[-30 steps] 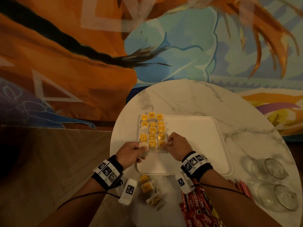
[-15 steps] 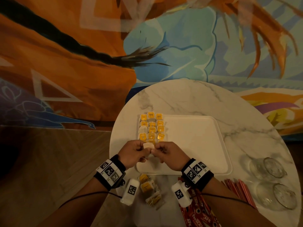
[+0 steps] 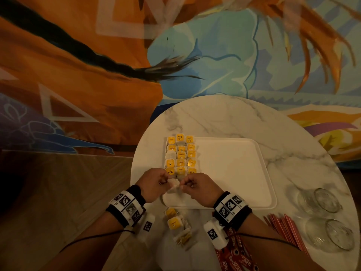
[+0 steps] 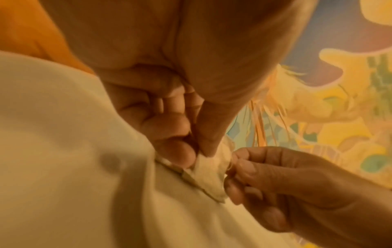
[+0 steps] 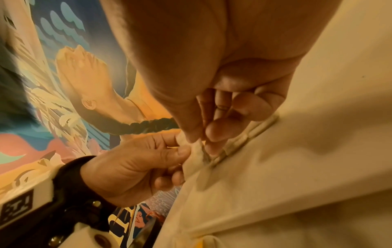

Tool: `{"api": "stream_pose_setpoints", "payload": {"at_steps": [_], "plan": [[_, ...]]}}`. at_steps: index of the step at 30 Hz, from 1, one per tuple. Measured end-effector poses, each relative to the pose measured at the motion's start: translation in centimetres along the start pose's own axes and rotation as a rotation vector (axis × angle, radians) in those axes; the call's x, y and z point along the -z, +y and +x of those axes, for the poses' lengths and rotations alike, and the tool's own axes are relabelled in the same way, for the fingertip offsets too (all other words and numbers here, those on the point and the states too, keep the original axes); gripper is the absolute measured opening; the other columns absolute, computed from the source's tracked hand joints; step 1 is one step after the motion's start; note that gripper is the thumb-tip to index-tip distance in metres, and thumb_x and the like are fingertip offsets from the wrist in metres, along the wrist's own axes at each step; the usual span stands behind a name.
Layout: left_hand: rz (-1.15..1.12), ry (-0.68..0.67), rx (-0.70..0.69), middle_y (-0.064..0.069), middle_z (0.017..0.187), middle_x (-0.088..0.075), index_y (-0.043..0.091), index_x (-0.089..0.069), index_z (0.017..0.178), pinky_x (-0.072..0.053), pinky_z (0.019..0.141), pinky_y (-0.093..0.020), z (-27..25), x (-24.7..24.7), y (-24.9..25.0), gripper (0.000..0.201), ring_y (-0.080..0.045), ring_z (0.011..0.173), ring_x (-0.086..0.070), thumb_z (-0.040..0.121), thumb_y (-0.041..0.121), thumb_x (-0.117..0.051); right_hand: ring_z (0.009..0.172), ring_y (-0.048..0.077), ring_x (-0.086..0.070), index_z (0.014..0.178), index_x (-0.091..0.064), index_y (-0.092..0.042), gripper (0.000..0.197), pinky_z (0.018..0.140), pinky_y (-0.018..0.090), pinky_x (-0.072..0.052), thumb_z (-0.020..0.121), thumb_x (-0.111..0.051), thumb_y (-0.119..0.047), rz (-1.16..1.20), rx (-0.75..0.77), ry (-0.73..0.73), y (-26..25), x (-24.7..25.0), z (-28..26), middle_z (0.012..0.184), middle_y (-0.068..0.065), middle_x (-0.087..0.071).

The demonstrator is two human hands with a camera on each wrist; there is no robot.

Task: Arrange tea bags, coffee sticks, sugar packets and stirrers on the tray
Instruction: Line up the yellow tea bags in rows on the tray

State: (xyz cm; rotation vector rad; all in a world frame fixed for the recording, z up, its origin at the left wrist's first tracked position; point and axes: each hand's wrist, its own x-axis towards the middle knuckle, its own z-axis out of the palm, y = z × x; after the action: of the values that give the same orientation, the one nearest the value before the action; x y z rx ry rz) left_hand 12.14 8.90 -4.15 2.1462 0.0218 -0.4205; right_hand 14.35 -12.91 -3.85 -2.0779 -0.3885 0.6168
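Note:
A white tray (image 3: pixel 230 173) lies on the round marble table (image 3: pixel 214 118). Three columns of yellow-tagged tea bags (image 3: pixel 181 155) fill the tray's left side. Just above the tray's near left part, both hands hold one pale tea bag (image 3: pixel 174 185) between them. My left hand (image 3: pixel 156 182) pinches its left edge with thumb and forefinger, plain in the left wrist view on the tea bag (image 4: pixel 210 174). My right hand (image 3: pixel 195 185) pinches its right edge, and in the right wrist view the tea bag (image 5: pixel 196 161) hangs crumpled under those fingertips.
Several loose tea bags (image 3: pixel 176 223) lie on the table in front of the tray. Red coffee sticks (image 3: pixel 234 257) sit under my right forearm, thin red stirrers (image 3: pixel 283 227) to their right. Two glasses (image 3: pixel 330 235) stand at the table's right edge. The tray's right part is bare.
Both hands drew back from the last tea bag row toward the tray's near edge, came together and now hold one pale tea bag lifted between them.

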Motion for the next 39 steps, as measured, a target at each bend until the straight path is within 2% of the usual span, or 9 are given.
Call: {"api": "stream_pose_setpoints", "payload": {"at_steps": [4,16,21,24,27,30,33,36,39], "plan": [[0.159,-0.032,0.031,0.003,0.079,-0.068,0.028,-0.064,0.086,-0.052,0.069,-0.022,0.0,0.1,-0.7,0.013,-0.009,0.071,-0.063,0.085,0.024,-0.077,0.062,-0.009,-0.056,0.088,-0.069,-0.03,0.005,0.065,0.016,-0.045,0.092,-0.069,-0.026,-0.042,-0.022,0.011,0.7,0.1,-0.3,0.076,-0.016,-0.062],[0.196,0.023,0.082,0.009,0.065,-0.056,0.027,-0.062,0.079,-0.039,0.059,-0.016,0.8,0.0,-0.8,0.015,-0.006,0.061,-0.052,0.084,0.029,-0.076,0.068,0.002,-0.058,0.096,-0.073,-0.019,0.009,0.073,0.031,-0.056,0.091,-0.069,-0.026,-0.003,-0.075,0.08,2.1,1.2,-0.7,0.078,-0.014,-0.063],[0.169,0.063,0.104,0.008,0.065,-0.054,0.024,-0.059,0.078,-0.042,0.061,-0.019,1.4,0.1,-0.5,0.02,-0.008,0.06,-0.05,0.083,0.029,-0.077,0.071,0.003,-0.058,0.095,-0.072,-0.021,0.008,0.074,0.032,-0.057,0.091,-0.069,-0.026,0.006,-0.08,0.079,2.2,1.2,-0.9,0.079,-0.013,-0.064],[0.171,0.077,0.109,0.006,0.068,-0.054,0.023,-0.053,0.077,-0.046,0.064,-0.025,1.6,0.2,-0.2,0.026,-0.011,0.063,-0.05,0.082,0.027,-0.078,0.07,0.002,-0.058,0.095,-0.072,-0.019,0.009,0.073,0.03,-0.056,0.092,-0.069,-0.025,0.0,-0.082,0.08,1.8,1.3,-1.1,0.079,-0.013,-0.064],[0.227,0.079,0.103,0.003,0.07,-0.053,0.02,-0.045,0.072,-0.038,0.058,-0.028,1.2,0.5,0.2,0.042,-0.015,0.063,-0.048,0.075,0.037,-0.082,0.07,0.0,-0.058,0.094,-0.072,-0.022,0.007,0.073,0.028,-0.055,0.092,-0.069,-0.027,-0.022,-0.065,0.089,1.3,1.5,-1.5,0.079,-0.013,-0.064],[0.215,0.044,0.043,0.004,0.068,-0.051,0.02,-0.044,0.071,-0.038,0.057,-0.027,0.2,0.5,0.6,0.046,-0.013,0.061,-0.045,0.073,0.044,-0.083,0.071,-0.005,-0.058,0.095,-0.072,-0.025,0.006,0.07,0.012,-0.045,0.091,-0.069,-0.028,-0.081,-0.022,0.091,0.5,1.7,-2.3,0.083,-0.012,-0.066],[0.186,-0.032,-0.015,0.006,0.069,-0.056,0.022,-0.049,0.075,-0.041,0.058,-0.021,-1.3,0.3,1.0,0.039,-0.008,0.058,-0.046,0.074,0.041,-0.083,0.061,-0.002,-0.056,0.098,-0.072,-0.025,0.01,0.065,0.009,-0.042,0.091,-0.069,-0.031,-0.113,0.017,0.057,-0.4,1.7,-3.3,0.088,-0.01,-0.068],[0.222,-0.081,0.021,0.006,0.082,-0.066,0.025,-0.059,0.086,-0.053,0.068,-0.025,-3.1,-0.1,1.1,0.035,-0.008,0.07,-0.061,0.073,0.049,-0.082,0.059,0.002,-0.058,0.1,-0.073,-0.028,0.013,0.064,0.01,-0.042,0.089,-0.071,-0.034,-0.124,0.042,0.005,-0.8,1.3,-4.2,0.09,-0.011,-0.07],[0.257,-0.093,0.054,0.009,0.088,-0.066,0.027,-0.063,0.092,-0.056,0.076,-0.027,-4.5,-0.7,0.6,0.036,-0.006,0.078,-0.063,0.073,0.052,-0.08,0.064,0.0,-0.06,0.103,-0.071,-0.031,0.016,0.067,0.011,-0.043,0.089,-0.071,-0.038,-0.186,0.068,-0.085,-0.9,0.8,-5.3,0.092,-0.014,-0.071]]}}
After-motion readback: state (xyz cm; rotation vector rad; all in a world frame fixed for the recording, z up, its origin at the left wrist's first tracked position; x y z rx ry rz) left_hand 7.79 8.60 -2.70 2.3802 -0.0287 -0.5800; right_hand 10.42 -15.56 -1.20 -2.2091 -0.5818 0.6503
